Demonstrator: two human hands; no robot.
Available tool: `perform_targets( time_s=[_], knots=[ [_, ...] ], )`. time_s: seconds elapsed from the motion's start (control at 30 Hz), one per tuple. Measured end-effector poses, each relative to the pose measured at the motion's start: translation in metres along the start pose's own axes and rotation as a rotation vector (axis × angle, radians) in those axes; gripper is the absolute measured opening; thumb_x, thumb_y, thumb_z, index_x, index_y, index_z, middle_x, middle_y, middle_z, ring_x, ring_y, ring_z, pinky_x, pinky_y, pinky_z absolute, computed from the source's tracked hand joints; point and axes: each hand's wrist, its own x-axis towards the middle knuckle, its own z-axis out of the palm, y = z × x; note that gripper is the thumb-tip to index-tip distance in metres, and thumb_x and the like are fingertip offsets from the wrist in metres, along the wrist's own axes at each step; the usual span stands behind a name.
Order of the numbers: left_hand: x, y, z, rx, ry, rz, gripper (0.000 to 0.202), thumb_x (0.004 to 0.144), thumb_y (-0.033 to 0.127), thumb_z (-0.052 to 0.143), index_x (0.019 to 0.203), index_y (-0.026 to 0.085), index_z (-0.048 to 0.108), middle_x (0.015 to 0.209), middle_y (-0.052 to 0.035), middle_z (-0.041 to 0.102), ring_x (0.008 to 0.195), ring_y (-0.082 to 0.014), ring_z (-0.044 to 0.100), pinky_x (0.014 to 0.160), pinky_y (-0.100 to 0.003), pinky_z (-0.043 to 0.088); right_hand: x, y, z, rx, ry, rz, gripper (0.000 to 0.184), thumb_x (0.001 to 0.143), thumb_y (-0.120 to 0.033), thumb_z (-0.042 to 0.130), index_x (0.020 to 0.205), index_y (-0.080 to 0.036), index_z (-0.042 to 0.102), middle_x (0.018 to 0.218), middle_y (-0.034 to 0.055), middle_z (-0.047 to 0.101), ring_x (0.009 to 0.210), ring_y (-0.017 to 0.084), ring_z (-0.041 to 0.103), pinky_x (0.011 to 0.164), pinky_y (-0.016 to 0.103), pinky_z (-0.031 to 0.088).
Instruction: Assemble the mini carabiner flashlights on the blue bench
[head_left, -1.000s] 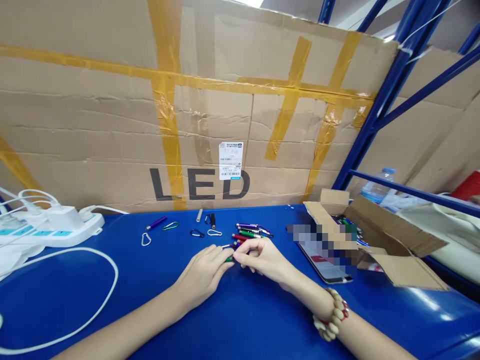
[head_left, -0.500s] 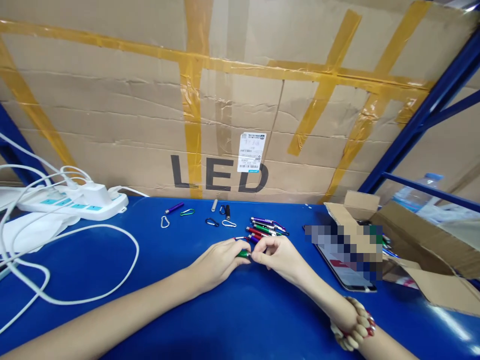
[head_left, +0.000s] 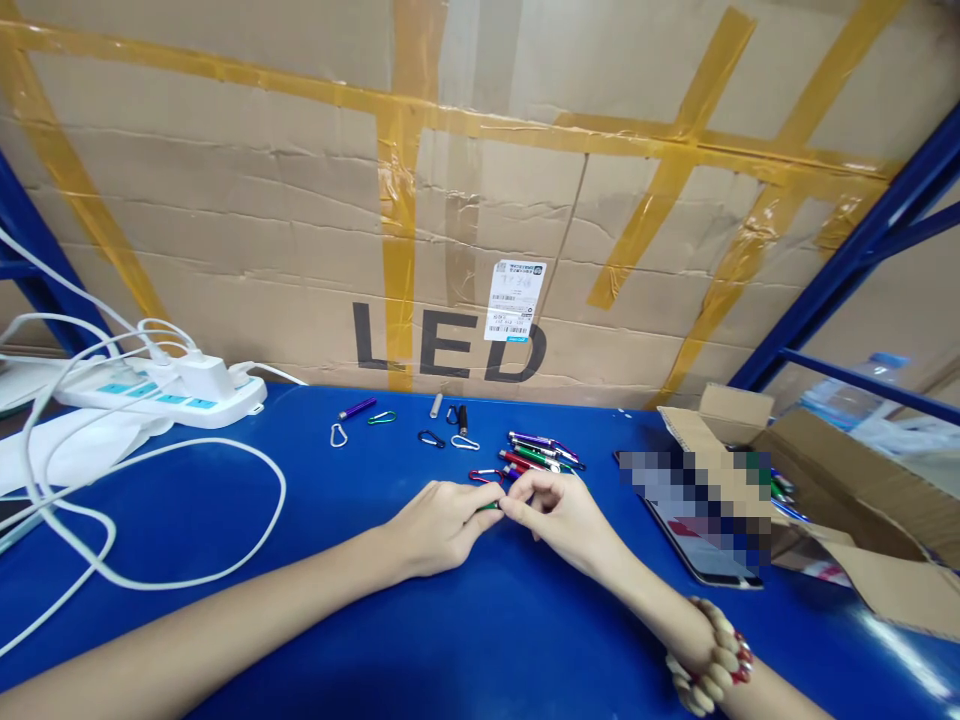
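My left hand (head_left: 442, 525) is closed around a small green keychain flashlight (head_left: 489, 506), most of which the fingers hide. At its right end, my right hand (head_left: 566, 518) has thumb and forefinger pinched together, touching the tip. What lies inside that pinch, if anything besides the tip, is too small to make out. Just beyond the fingers rests a red carabiner (head_left: 486, 476). Beside it is a loose pile of red, green and purple metal flashlights (head_left: 536, 455), partly covered by my right hand.
Farther back lie a purple flashlight (head_left: 358, 409), a black one (head_left: 463, 420), a silver cylinder (head_left: 436, 405) and several carabiners. A white power strip (head_left: 240, 402) with looping cables occupies the left. On the right are a phone (head_left: 675, 530) and an open cardboard box (head_left: 885, 490). A large carton (head_left: 300, 220) stands behind.
The whole view has shifted slightly, so the surroundings sit a little to the right. My left fingers now cover more of the green flashlight. Both hands stay together at it.
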Motion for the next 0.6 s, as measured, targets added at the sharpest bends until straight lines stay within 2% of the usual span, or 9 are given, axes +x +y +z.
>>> perform_targets(
  time_s=[0.1, 0.17, 0.23, 0.43, 0.6],
  knots=[
    [0.002, 0.0, -0.001, -0.068, 0.01, -0.029, 0.018, 0.092, 0.028, 0.031, 0.095, 0.021, 0.048, 0.08, 0.0008, 0.057, 0.066, -0.0154, 0.055, 0.058, -0.021, 0.034, -0.002, -0.007, -0.003, -0.188, 0.13, -0.264, 0.035, 0.078, -0.051, 0.061, 0.07, -0.016, 0.062, 0.065, 0.0015, 0.057, 0.046, 0.01, 0.046, 0.043, 0.02, 0.037],
    [0.003, 0.001, -0.003, -0.119, -0.003, -0.034, 0.021, 0.093, 0.03, 0.03, 0.096, 0.021, 0.048, 0.081, 0.0006, 0.056, 0.067, -0.0151, 0.054, 0.06, -0.021, 0.035, -0.004, -0.01, -0.007, -0.31, 0.12, -0.444, 0.03, 0.085, -0.045, 0.055, 0.077, -0.018, 0.064, 0.074, 0.0025, 0.058, 0.058, 0.012, 0.051, 0.052, 0.021, 0.04],
    [0.004, 0.002, -0.004, -0.164, -0.007, -0.043, 0.024, 0.094, 0.031, 0.028, 0.094, 0.02, 0.049, 0.081, 0.0007, 0.056, 0.068, -0.0144, 0.053, 0.061, -0.021, 0.035, -0.006, -0.011, -0.012, -0.396, 0.077, -0.556, 0.027, 0.089, -0.042, 0.051, 0.084, -0.021, 0.066, 0.081, 0.0027, 0.058, 0.067, 0.013, 0.054, 0.058, 0.021, 0.041],
    [0.003, 0.004, -0.007, -0.119, -0.019, 0.011, 0.022, 0.093, 0.028, 0.028, 0.091, 0.02, 0.048, 0.075, 0.0022, 0.052, 0.062, -0.0132, 0.05, 0.057, -0.021, 0.032, -0.007, -0.011, -0.016, -0.489, 0.08, -0.613, 0.026, 0.091, -0.04, 0.048, 0.087, -0.021, 0.067, 0.083, 0.0034, 0.057, 0.069, 0.014, 0.055, 0.059, 0.021, 0.042],
    [-0.001, 0.009, -0.009, -0.06, -0.088, 0.117, 0.014, 0.089, 0.023, 0.031, 0.084, 0.02, 0.044, 0.057, 0.0046, 0.044, 0.049, -0.012, 0.046, 0.049, -0.021, 0.029, -0.007, -0.016, -0.017, -0.422, 0.019, -0.621, 0.026, 0.086, -0.043, 0.056, 0.075, -0.023, 0.069, 0.075, 0.0017, 0.057, 0.062, 0.013, 0.054, 0.053, 0.021, 0.042]
  ],
)
